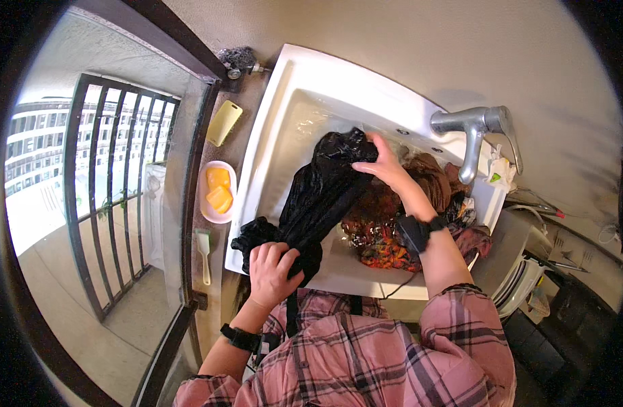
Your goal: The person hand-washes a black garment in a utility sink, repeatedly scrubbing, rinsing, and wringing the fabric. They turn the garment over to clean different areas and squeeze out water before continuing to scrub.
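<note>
A wet black garment (319,196) stretches across the white laundry sink (263,147), from its near left rim to the middle of the basin. My left hand (273,269) grips the bunched near end at that rim, fingers curled over the cloth. At the far end, my right hand (382,160) rests against the bundled fabric with thumb and fingers spread; whether it grips the cloth I cannot tell. Under and beside my right forearm lie soaked clothes, among them a brown cloth (431,180) and an orange and red patterned cloth (392,254). Water stands in the basin.
On the ledge to the left are a yellow scrubbing brush (225,123), an oval dish (231,211) with orange soap bars (220,198), and a small green-and-white brush (203,254). A metal faucet (474,124) overhangs the sink's right end. A dark door frame (202,147) borders the left side.
</note>
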### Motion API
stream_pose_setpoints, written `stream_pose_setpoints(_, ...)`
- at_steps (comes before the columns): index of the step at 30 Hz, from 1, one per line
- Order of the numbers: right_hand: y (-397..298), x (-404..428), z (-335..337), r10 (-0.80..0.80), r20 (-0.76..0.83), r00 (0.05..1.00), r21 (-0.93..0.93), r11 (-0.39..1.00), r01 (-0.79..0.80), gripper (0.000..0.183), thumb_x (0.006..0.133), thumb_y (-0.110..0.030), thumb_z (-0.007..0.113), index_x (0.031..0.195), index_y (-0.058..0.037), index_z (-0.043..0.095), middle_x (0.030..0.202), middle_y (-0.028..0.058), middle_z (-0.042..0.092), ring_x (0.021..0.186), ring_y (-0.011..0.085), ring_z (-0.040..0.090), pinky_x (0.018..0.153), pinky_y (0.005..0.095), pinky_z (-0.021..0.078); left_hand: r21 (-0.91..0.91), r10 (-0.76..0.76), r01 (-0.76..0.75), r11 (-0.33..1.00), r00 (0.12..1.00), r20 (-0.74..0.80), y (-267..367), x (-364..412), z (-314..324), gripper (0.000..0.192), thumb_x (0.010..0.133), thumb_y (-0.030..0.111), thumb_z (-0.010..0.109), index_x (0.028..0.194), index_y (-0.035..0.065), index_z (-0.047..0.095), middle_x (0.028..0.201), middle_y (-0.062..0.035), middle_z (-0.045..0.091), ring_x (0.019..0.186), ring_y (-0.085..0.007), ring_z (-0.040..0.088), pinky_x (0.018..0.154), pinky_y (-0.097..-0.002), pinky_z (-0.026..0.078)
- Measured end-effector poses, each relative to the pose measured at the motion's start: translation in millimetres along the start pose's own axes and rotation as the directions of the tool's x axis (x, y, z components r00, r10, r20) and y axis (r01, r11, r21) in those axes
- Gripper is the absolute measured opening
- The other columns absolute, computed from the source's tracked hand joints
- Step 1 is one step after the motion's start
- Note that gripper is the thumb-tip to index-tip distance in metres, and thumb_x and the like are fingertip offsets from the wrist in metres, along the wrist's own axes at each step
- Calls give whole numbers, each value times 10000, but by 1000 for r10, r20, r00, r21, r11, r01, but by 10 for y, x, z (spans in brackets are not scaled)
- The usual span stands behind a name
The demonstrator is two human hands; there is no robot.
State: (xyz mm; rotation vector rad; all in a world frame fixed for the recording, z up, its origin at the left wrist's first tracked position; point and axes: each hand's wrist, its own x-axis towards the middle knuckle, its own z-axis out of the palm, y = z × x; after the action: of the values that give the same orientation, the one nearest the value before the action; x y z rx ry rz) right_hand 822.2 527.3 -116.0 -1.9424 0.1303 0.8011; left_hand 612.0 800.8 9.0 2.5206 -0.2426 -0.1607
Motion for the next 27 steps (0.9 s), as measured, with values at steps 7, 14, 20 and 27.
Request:
stream_pose_setpoints(7, -375, 289, 793, -88, -23, 996, -611, 789, 56, 677, 790, -455, 749, 1364, -168, 534, 1542, 148, 315, 1390, 407, 320, 1092, 601, 329, 117, 1, -21, 993, 986, 168, -65, 312, 73, 639, 692, 307, 691, 1296, 134, 572, 1371, -109, 515, 1289, -311, 455, 1055, -514, 337)
stream_pose_setpoints(14, -181, 499, 742, -406, -154, 901, -590, 769, 245, 606, 705, -217, 759, 1273, -185, 552, 1167, 111, 623, 1106, 333, 584, 874, 443, 509, -25, -69, 75, 997, 977, 201, -103, 293, 21, 574, 683, 258, 714, 1227, 103, 617, 1257, -91, 610, 1182, -275, 550, 942, -414, 444)
stream_pose_setpoints(20, -626, 36, 881, -420, 131, 898, -599, 689, 409, 415, 756, -337, 758, 1102, -136, 649, 1030, 97, 635, 874, 286, 629, 737, 413, 539, 31, -14, 7, 999, 977, 211, -133, 327, 100, 583, 689, 232, 716, 1259, 158, 614, 1335, -128, 548, 1251, -315, 503, 995, -450, 417)
stream_pose_setpoints(27, -423, -578, 1275, -778, 182, 602, -642, 369, 672, 481, 860, -611, 575, 944, -143, 654, 888, 68, 589, 829, 222, 616, 634, 400, 523, 79, -165, 148, 986, 947, 277, -192, 286, 243, 466, 709, 261, 748, 1145, 119, 666, 1274, -114, 594, 1250, -285, 514, 1004, -433, 417)
